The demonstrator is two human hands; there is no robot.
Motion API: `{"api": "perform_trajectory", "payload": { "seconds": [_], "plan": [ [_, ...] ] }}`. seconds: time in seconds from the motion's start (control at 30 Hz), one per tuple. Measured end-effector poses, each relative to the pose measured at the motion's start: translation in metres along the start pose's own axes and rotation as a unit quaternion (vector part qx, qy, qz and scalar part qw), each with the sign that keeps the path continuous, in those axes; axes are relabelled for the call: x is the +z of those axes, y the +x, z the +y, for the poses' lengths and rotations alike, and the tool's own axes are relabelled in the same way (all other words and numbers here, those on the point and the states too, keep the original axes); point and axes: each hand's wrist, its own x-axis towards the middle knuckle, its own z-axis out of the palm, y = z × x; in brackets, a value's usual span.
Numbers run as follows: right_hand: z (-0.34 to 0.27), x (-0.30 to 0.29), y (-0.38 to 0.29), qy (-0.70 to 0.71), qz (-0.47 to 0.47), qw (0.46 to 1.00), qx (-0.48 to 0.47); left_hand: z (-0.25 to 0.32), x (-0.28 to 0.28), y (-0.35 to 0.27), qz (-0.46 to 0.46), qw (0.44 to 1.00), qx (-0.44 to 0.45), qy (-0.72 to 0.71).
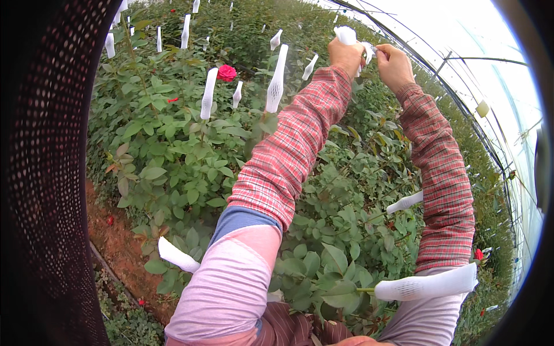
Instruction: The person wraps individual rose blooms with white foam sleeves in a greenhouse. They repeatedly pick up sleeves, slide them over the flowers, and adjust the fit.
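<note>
Both of my arms, in red plaid oversleeves, reach out over the rose bushes. My left hand [345, 57] is wrapped around white foam-net sleeves [346, 35], whose ends stick out above and below the fist. To its right, the thumb and fingers of my right hand [397, 69] pinch the edge of a white net piece [369, 48] that spans the small gap between the hands. Whether a bud is inside that net is hidden by my left hand. Below the hands are green rose leaves [368, 104].
White net sleeves cover several upright stems, including a tall one [277, 80]. One sleeved stem [426, 283] leans across my right upper arm. An open red rose [226, 73] stands left. Reddish soil [117, 242] shows lower left; plastic greenhouse sheeting [489, 34] rises right.
</note>
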Motion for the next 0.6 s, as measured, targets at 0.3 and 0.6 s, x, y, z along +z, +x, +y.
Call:
{"api": "perform_trajectory", "payload": {
  "seconds": [0.3,0.6],
  "plan": [
    [-0.019,-0.011,-0.001,0.309,-0.09,0.905,0.28,0.024,-0.033,-0.004,-0.146,0.957,-0.224,-0.11],
    [-0.016,-0.018,-0.004,0.367,-0.189,0.882,0.227,0.035,-0.04,-0.011,-0.151,0.959,-0.217,-0.107]
  ]
}}
